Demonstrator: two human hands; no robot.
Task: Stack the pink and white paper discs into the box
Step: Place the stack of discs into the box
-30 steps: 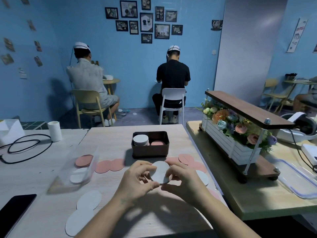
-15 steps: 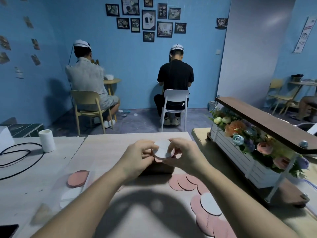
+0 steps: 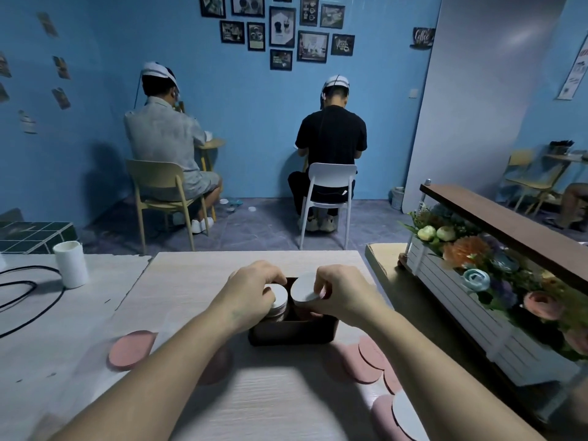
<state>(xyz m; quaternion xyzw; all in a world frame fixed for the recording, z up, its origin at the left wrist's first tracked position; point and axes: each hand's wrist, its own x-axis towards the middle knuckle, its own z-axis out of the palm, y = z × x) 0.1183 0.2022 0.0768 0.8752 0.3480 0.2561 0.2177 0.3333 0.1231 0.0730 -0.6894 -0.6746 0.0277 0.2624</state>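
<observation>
Hands have parted above the box [image 3: 292, 333]: right hand [image 3: 342, 296] grip pinches the white disc [image 3: 304, 291], tilted beneath its fingers; left hand [image 3: 251, 292] grip curls round the white stack [image 3: 279, 303] inside (placement looks imminent).

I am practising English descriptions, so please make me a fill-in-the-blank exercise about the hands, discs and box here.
The disc in the right hand is ____.
The left hand is on the stack in the box's ____ half.
The loose disc farthest left on the table is ____.
Missing words: white; left; pink.
</observation>
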